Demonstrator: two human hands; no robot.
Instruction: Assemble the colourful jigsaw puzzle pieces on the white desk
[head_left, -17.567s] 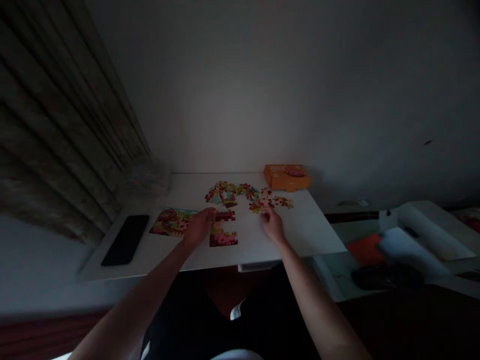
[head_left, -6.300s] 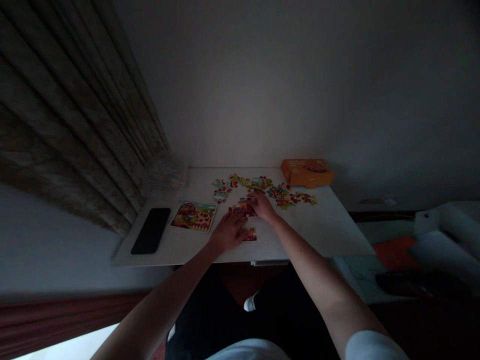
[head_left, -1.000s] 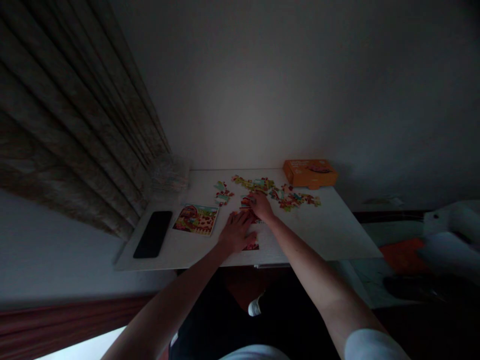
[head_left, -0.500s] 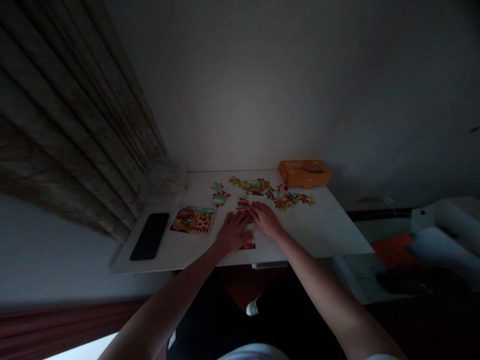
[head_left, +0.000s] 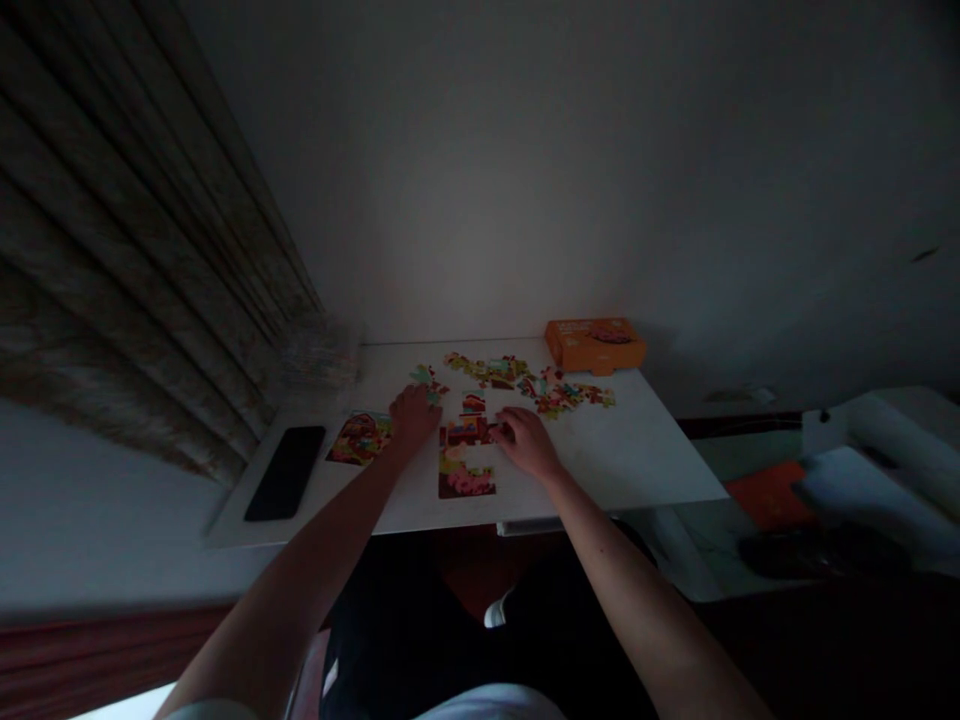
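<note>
A partly joined jigsaw block (head_left: 465, 462) lies near the front edge of the white table (head_left: 645, 450). My right hand (head_left: 525, 440) rests at the block's right side, fingers curled against its upper edge. My left hand (head_left: 412, 415) reaches further back and left, its fingers down on small loose pieces (head_left: 424, 377); the dim light hides whether it grips one. A scatter of loose puzzle pieces (head_left: 525, 380) runs across the back of the table. A colourful picture card (head_left: 357, 440) lies just left of my left hand.
An orange box (head_left: 594, 345) sits at the table's back right corner. A black phone (head_left: 285, 486) lies at the left end, near a striped curtain (head_left: 135, 260). A clear plastic bag (head_left: 319, 350) sits at the back left. Low furniture with white and orange items (head_left: 825, 490) stands to the right.
My left hand has lifted off the joined block and moved back and left to the small loose pieces, uncovering the block. My right hand stayed at the block's right edge.
</note>
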